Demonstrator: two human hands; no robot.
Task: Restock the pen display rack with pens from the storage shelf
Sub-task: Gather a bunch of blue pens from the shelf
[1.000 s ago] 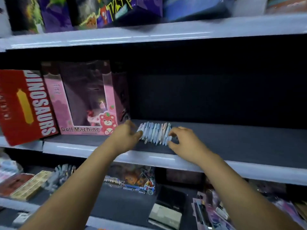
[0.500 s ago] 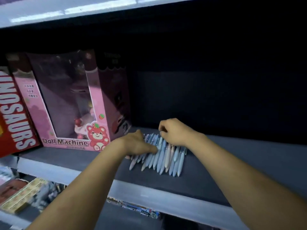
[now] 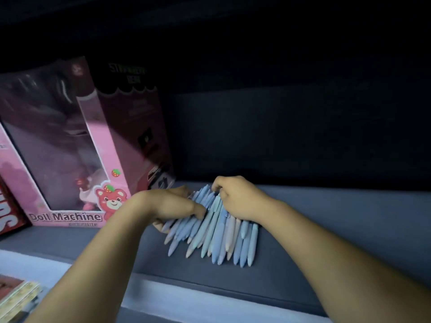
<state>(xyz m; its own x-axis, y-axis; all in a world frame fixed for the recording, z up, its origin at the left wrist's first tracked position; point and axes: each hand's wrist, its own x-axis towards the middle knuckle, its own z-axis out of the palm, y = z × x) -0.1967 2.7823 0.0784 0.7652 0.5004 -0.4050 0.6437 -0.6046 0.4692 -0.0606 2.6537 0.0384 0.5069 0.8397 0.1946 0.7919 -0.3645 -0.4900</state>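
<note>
A heap of several pale blue and cream pens (image 3: 219, 238) lies on the dark grey storage shelf (image 3: 326, 229), tips fanned toward me. My left hand (image 3: 168, 206) curls round the heap's left side, thumb on top and fingers under the pens. My right hand (image 3: 238, 199) grips the far ends of the pens from the right, fingers curled over them. The pens' rear ends are hidden under both hands. No display rack is in view.
A pink "Doll Machine" toy box (image 3: 70, 159) stands just left of the pens, with a red box (image 3: 7, 220) beyond it. The shelf's pale front lip (image 3: 186, 299) runs below. Boxed goods (image 3: 16, 297) sit on the lower shelf at bottom left.
The view has drawn closer to the shelf. Both hands have closed in on the pens, pushing the spread row into a tighter heap, and now grip it from either side.
</note>
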